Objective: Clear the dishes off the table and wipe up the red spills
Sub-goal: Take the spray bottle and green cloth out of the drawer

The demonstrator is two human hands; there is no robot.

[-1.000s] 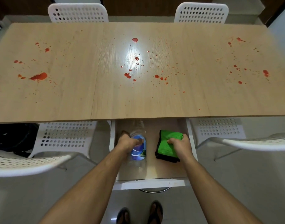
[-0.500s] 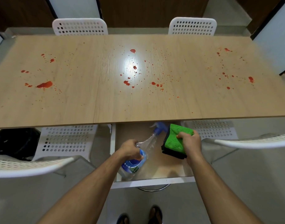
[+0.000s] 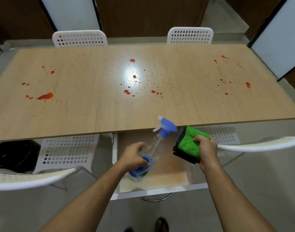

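A long wooden table (image 3: 210, 108) carries red spills: a large blotch at the left (image 3: 45, 96), drops in the middle (image 3: 127, 92) and specks at the right (image 3: 247, 84). No dishes are on it. My left hand (image 3: 134, 157) grips a clear spray bottle (image 3: 153, 146) with a blue trigger head, tilted up to the right over the table's near edge. My right hand (image 3: 206, 149) holds a folded green cloth (image 3: 187, 144) with a black edge, just below the table edge.
An open white drawer (image 3: 160, 191) sits below my hands. White perforated chairs stand at the near left (image 3: 26, 181), near right (image 3: 260, 144) and behind the table (image 3: 80, 38). A black bag (image 3: 14, 155) lies on the left seat. My feet (image 3: 161, 225) show below.
Both hands have lifted out of the drawer, the left raising the spray bottle and the right the green cloth toward the table edge. The view has pulled back.
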